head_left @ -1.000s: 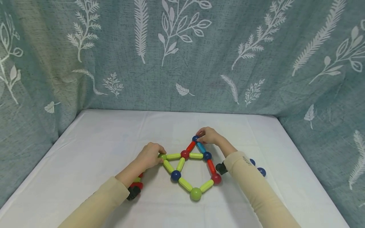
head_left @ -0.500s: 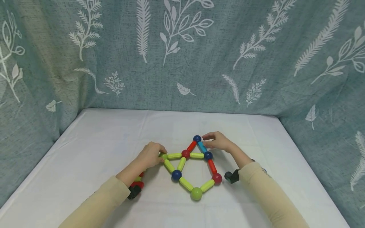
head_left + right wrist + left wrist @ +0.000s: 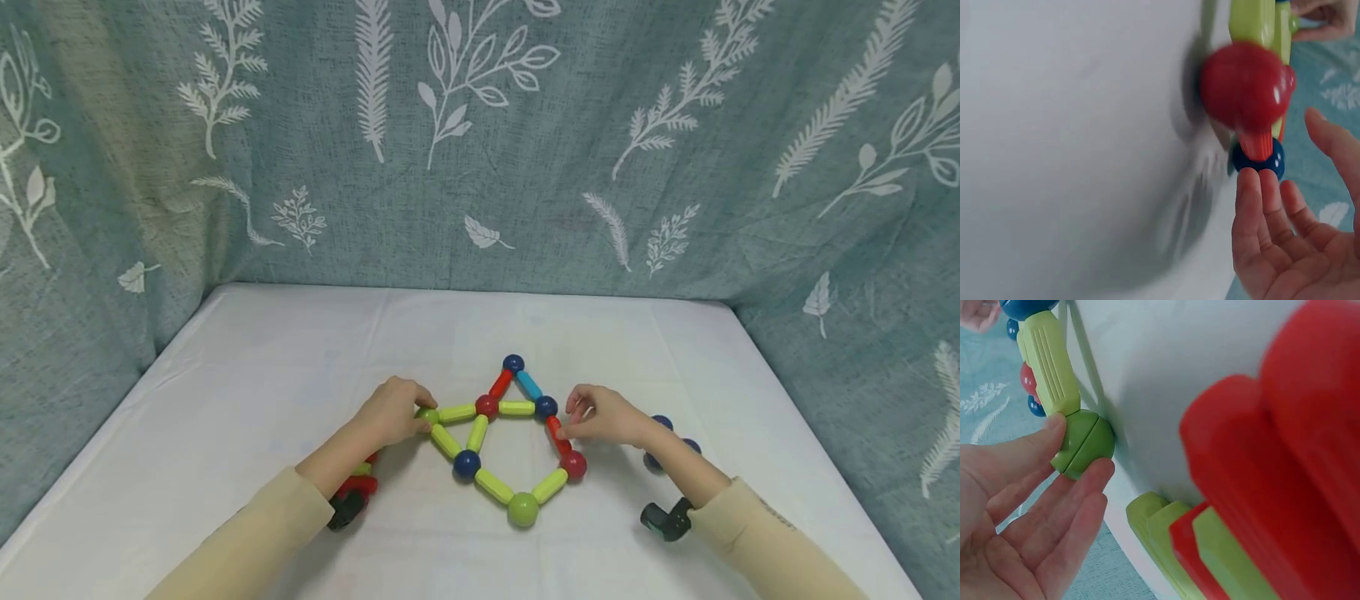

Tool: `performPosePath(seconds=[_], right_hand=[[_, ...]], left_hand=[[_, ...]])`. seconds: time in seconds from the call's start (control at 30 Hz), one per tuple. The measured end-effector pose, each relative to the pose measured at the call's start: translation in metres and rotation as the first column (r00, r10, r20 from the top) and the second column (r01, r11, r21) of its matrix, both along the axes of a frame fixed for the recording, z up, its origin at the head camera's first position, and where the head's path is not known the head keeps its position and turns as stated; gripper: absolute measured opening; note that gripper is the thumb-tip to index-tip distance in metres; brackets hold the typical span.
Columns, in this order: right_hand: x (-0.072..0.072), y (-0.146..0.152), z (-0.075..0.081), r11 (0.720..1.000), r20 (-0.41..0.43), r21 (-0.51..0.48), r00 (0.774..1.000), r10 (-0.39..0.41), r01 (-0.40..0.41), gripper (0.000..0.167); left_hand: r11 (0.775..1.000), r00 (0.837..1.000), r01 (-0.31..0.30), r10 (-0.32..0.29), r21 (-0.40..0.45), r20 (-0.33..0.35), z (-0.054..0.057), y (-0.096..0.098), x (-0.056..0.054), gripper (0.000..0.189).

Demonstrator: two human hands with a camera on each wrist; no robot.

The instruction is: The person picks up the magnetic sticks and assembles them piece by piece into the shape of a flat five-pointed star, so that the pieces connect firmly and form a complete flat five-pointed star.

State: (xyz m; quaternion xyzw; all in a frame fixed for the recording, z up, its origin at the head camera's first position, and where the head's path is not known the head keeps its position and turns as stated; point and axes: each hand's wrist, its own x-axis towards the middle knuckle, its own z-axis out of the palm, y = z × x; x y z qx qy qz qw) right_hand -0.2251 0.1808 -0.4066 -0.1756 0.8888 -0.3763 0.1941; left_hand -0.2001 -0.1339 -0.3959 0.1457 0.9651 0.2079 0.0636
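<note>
A flat frame of magnetic rods and balls lies on the table, a triangle and a five-sided loop, with a small peak at the back. My left hand (image 3: 393,410) pinches the green ball (image 3: 427,417) at its left corner; the left wrist view shows thumb and fingers around that green ball (image 3: 1088,440). My right hand (image 3: 603,415), fingers parted and loosely bent, is beside the red rod (image 3: 558,435) between a blue ball (image 3: 546,407) and a red ball (image 3: 573,466). Nothing is between its thumb and fingers. The peak has a blue ball (image 3: 513,363) and a blue rod (image 3: 528,384).
Loose red and green rods (image 3: 1235,469) lie close by the left wrist, partly hidden under the forearm in the head view. Several loose blue balls (image 3: 662,422) sit on the right, partly behind my right forearm. A hanging curtain (image 3: 480,167) stands behind the white table (image 3: 315,333).
My right hand has let go of the blue ball at the peak and moved back toward me, down to the right-hand red rod. The left hand has stayed at the green ball.
</note>
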Motion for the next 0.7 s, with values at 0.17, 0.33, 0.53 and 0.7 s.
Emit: performPosePath(seconds=[0.17, 0.33, 0.53, 0.7], right_hand=[[0.019, 0.005, -0.001, 1.0, 0.006, 0.017, 1.0, 0.011, -0.011, 0.033], [0.032, 0.01, -0.002, 0.999, 0.006, 0.031, 1.0, -0.016, 0.016, 0.031], [0.037, 0.011, -0.002, 0.998, 0.022, 0.015, 0.998, -0.057, 0.056, 0.024], [0.033, 0.009, -0.001, 0.995, 0.009, 0.03, 0.995, -0.099, 0.099, 0.019]], left_hand=[[1.0, 0.999, -0.017, 0.017, -0.011, 0.027, 0.002, -0.002, 0.006, 0.025], [0.999, 0.999, -0.025, 0.026, -0.024, 0.026, 0.002, -0.005, 0.012, 0.026], [1.0, 1.0, -0.021, 0.021, -0.009, 0.022, 0.002, -0.006, 0.02, 0.025], [1.0, 0.999, -0.008, 0.007, 0.03, 0.033, 0.001, -0.006, 0.029, 0.023]])
